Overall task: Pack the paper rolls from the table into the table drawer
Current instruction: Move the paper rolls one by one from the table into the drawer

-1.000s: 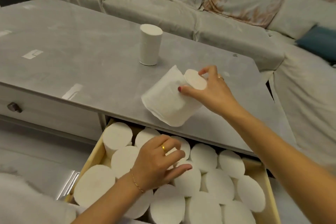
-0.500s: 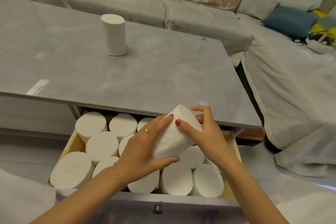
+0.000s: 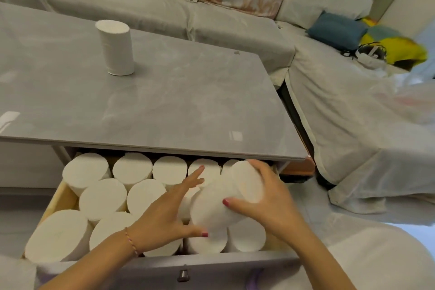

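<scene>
White roll (image 3: 217, 205) tilted, gripped by right hand (image 3: 268, 202), left hand (image 3: 164, 214) open against its side | step: fitting it in among the rolls; next: find a gap, stand it upright | drawer (image 3: 60, 198) open, nearly full of upright rolls | last roll (image 3: 115, 48) upright on table (image 3: 176, 101)

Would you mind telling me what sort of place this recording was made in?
Most likely a home living room: a covered sectional sofa with a blue cushion wraps around a grey coffee table, whose open drawer is being stocked with paper rolls.
</scene>
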